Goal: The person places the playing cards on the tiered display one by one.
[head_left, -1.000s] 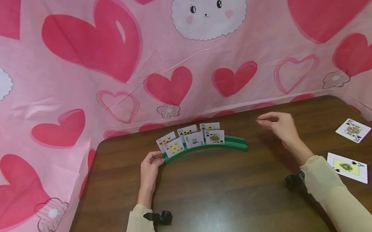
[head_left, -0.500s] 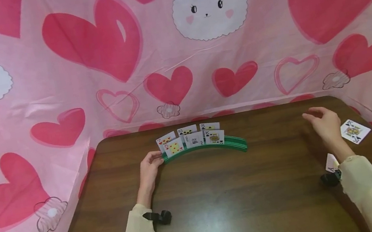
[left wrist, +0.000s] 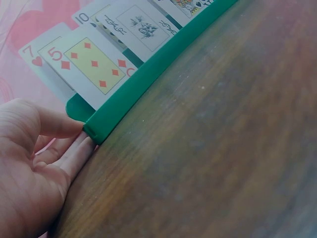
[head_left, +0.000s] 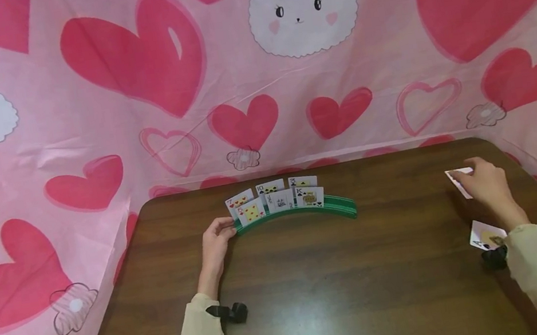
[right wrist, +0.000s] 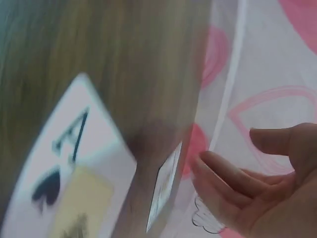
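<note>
In the head view my left hand (head_left: 217, 242) pinches the left end of a curved green card holder (head_left: 341, 206). Playing cards stand in its slots: a seven of hearts (left wrist: 32, 58), a five of diamonds (left wrist: 94, 67), a ten (head_left: 263, 188), a three (head_left: 302, 181), a joker (left wrist: 141, 29) and a king (head_left: 309, 198). My right hand (head_left: 492, 186) is over a playing card (head_left: 460, 185) at the table's right. In the right wrist view its thumb stands apart from the fingers with nothing between; that card (right wrist: 166, 186) lies just beyond the fingertips, its face unreadable.
An ace of spades (head_left: 486, 236) lies nearer, partly hidden by the black wrist camera (head_left: 496, 258). The wooden table (head_left: 316, 276) ends at a pink heart-and-bunny patterned cloth (head_left: 287, 83) behind and at the sides.
My right hand has swung from near the holder to the right side of the table. The card at the far right has shifted left there. My left hand stays on the holder.
</note>
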`<state>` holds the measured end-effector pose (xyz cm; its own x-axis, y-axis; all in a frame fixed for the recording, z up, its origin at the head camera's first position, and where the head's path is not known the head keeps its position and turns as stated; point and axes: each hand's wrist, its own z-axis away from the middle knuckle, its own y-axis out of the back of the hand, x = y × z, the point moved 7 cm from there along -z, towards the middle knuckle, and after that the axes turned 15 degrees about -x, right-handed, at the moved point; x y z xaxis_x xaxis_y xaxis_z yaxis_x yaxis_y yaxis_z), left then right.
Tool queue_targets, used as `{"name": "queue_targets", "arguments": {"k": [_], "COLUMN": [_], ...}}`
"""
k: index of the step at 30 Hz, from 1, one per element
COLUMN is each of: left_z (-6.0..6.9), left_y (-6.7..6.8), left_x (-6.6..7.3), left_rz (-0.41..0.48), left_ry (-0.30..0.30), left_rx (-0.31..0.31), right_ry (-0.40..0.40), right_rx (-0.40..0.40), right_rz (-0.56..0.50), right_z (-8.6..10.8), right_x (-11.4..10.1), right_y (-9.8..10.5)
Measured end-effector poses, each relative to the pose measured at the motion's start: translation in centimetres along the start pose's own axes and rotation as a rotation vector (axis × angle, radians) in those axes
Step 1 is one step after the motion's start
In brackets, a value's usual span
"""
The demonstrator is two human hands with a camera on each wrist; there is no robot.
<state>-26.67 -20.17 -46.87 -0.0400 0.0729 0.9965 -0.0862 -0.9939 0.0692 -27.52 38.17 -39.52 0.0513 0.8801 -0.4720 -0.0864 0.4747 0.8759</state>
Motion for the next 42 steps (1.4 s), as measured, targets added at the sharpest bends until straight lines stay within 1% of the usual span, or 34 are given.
{"name": "queue_targets", "arguments": {"k": [1,2,3,5,7,8,9,10,12,14,15,16,18,20,22,24,26,28,30,32,35,37,39,42], "left_z": [0.0,0.0,0.0,0.0,0.0,0.0,0.0,0.0,0.0,0.0,0.0,0.0,0.0,0.0,0.1,0.1,0.2,0.2,0.2,0.2,0.2,0.1,0.1,0.2], "left_y": [0.0,0.0,0.0,0.0,-0.1,-0.1,-0.1,-0.2,-0.2,-0.2,-0.1,-0.1,0.0,0.0,-0.1,-0.1,0.0,0.0,0.0,0.0,0.1,0.1,0.1,0.1], "left_x": [-0.1,-0.1,-0.1,-0.2,-0.2,-0.1,-0.1,-0.1,0.0,0.1,0.1,0.2,0.2,0.2,0.1,0.1,0.1,0.1,0.1,0.1,0.0,0.0,0.0,0.1], "left_rz": [-0.002,-0.008,-0.015,-0.023,-0.024,-0.028,-0.030,-0.032,-0.041,-0.046,-0.048,-0.046,-0.047,-0.043,-0.041,-0.041,-0.040,-0.040,-0.039,-0.038,-0.040,-0.042,-0.047,-0.045], "left_ry": [-0.006,-0.009,-0.010,-0.014,-0.017,-0.017,-0.016,-0.013,-0.010,-0.007,-0.008,-0.009,-0.007,0.000,0.008,0.011,0.009,0.005,0.008,0.005,0.007,0.003,0.004,0.000], "left_rx": [0.004,0.006,0.008,0.009,0.008,0.008,0.007,0.005,0.003,0.008,0.008,0.010,0.011,0.007,0.004,0.001,0.001,0.000,0.002,0.000,0.002,0.002,0.001,0.001], "right_ry": [0.011,0.020,0.022,0.034,0.076,0.104,0.140,0.177,0.240,0.272,0.282,0.282,0.283,0.297,0.333,0.386,0.424,0.435,0.424,0.396,0.362,0.343,0.340,0.348], "right_rx": [0.010,-0.006,-0.046,-0.164,-0.280,-0.320,-0.336,-0.333,-0.279,-0.213,-0.191,-0.187,-0.217,-0.278,-0.331,-0.344,-0.335,-0.326,-0.328,-0.335,-0.305,-0.237,-0.139,0.000], "right_rz": [-0.004,0.008,0.019,0.054,0.099,0.122,0.141,0.142,0.124,0.100,0.089,0.078,0.105,0.133,0.139,0.130,0.120,0.108,0.109,0.112,0.128,0.139,0.148,0.133], "right_z": [-0.1,-0.3,-0.5,-0.7,-0.9,-0.9,-0.9,-0.8,-0.8,-0.8,-0.8,-0.9,-1.0,-1.1,-1.0,-1.0,-1.1,-1.2,-1.4,-1.5,-1.7,-1.6,-1.5,-1.3], "right_x": [-0.1,-0.1,-0.1,-0.2,-0.5,-0.8,-1.1,-1.5,-2.2,-2.8,-3.1,-3.3,-3.7,-4.0,-4.3,-4.9,-5.4,-5.9,-6.2,-6.4,-6.8,-7.1,-7.5,-8.4], "right_y": [0.1,-0.1,-0.4,-1.5,-2.7,-3.2,-3.5,-3.7,-3.5,-3.1,-3.0,-3.0,-3.4,-4.3,-5.3,-6.0,-6.4,-6.7,-6.9,-7.0,-6.8,-6.2,-5.3,-4.3]}}
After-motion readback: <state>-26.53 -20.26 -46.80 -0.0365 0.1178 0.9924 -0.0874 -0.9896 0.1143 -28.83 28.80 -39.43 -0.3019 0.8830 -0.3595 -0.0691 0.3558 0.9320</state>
